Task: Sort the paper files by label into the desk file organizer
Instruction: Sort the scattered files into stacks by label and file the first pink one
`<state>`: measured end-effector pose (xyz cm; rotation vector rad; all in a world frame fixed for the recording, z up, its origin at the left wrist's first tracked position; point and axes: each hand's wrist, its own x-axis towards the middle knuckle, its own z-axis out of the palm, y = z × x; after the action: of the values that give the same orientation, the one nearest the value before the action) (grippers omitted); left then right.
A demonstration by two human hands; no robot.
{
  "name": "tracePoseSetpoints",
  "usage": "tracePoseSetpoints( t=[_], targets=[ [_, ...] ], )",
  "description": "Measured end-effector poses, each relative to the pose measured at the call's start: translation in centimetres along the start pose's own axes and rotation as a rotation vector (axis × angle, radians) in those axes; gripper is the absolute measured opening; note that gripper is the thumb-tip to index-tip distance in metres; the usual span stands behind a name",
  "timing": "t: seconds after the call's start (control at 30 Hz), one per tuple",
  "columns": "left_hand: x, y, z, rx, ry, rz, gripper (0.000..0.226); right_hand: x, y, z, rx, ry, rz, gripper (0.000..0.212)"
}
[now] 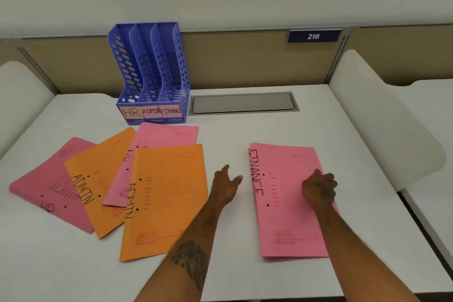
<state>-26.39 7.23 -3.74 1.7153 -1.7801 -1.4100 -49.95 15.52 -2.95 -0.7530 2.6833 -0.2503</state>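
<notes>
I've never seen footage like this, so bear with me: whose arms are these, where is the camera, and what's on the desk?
No machine here: a person works with bare hands, and the camera sits on their head, looking forward and down, so you see their own arms. On the white desk stands a blue file organizer with slots labelled HR, ADMIN and FINANCE. Before it four files overlap: a far-left pink HR file, an orange ADMIN file, a second pink HR file, a second orange ADMIN file. A pink FINANCE file lies apart on the right. The left hand is spread open over bare desk. The right hand rests on the FINANCE file, fingers bent; whether it grips is unclear.
</notes>
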Motion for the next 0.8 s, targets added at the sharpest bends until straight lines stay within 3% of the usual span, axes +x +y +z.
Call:
tracePoseSetpoints(
  t=[0.17,0.33,0.53,0.8],
  targets=[
    [-0.8,-3.9,-8.0,0.215,0.199,0.087,0.075,-4.8,-8.0,2.3,0.171,0.083,-0.328,0.050],
    [-2.4,-9.9,-15.8,0.535,0.252,0.062,0.085,-11.5,-14.3,6.9,0.038,-0.015,-0.566,0.064],
    [-3.5,-15.5,-21.1,0.684,0.165,0.051,0.086,-18.6,-17.8,12.8,-0.153,-0.218,-0.601,0.083],
    [-3.9,-18.7,-23.0,0.728,0.089,0.148,0.086,-22.8,-18.8,15.5,-0.234,-0.289,-0.506,0.085]
  ],
)
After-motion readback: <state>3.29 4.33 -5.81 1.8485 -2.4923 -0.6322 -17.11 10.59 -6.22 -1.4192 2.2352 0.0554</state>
